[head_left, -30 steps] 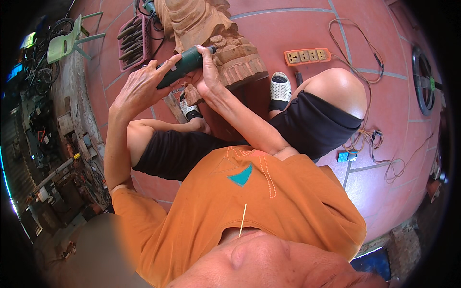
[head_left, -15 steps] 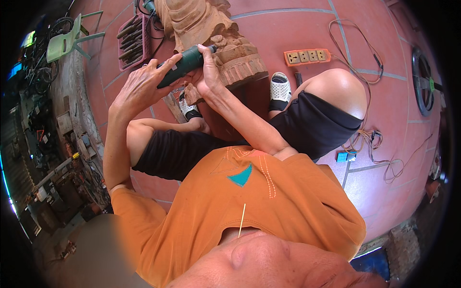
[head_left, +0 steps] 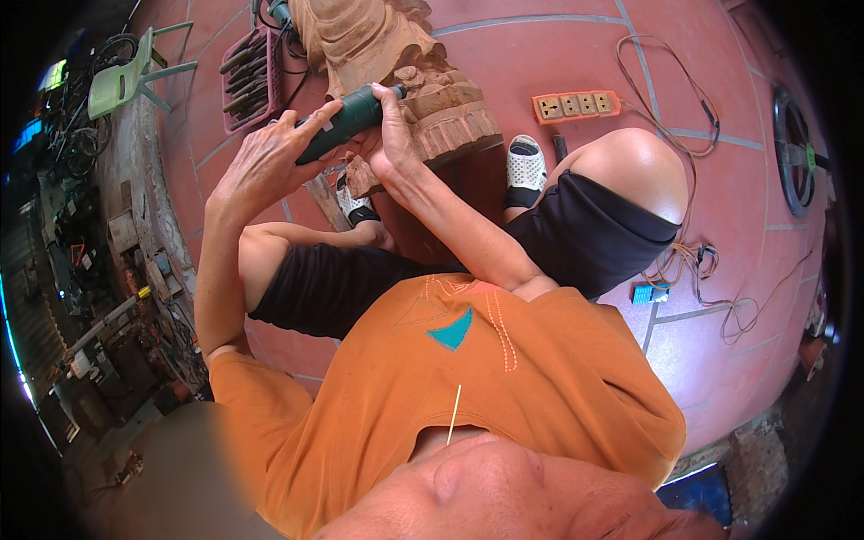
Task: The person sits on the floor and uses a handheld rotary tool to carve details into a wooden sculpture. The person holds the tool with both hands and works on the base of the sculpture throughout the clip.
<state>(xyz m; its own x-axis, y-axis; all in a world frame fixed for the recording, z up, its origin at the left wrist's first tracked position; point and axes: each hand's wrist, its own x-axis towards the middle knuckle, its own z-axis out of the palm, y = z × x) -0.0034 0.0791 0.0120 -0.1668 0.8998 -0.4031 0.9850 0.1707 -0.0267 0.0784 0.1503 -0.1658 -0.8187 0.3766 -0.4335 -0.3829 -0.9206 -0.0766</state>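
A dark green rotary grinder (head_left: 349, 124) slants up and to the right, its nose at a brown carved wooden statue (head_left: 378, 49). My left hand (head_left: 270, 155) is wrapped round the rear of its body. Near the front end, my right hand (head_left: 389, 142) grips the tool with the thumb laid along its top. The grinder's bit is hidden by the thumb and the carving. Below my hands a rough, broken-looking piece of wood (head_left: 362, 176) juts out by the statue's base; I cannot tell whether it is joined on.
Left of the statue, a pink basket (head_left: 274, 72) holds several carving tools. An orange power strip (head_left: 576, 106) with a trailing cable lies on the red tiles, right of my feet. A green plastic chair (head_left: 126, 79) stands at far left. More cords (head_left: 697, 261) are coiled at right.
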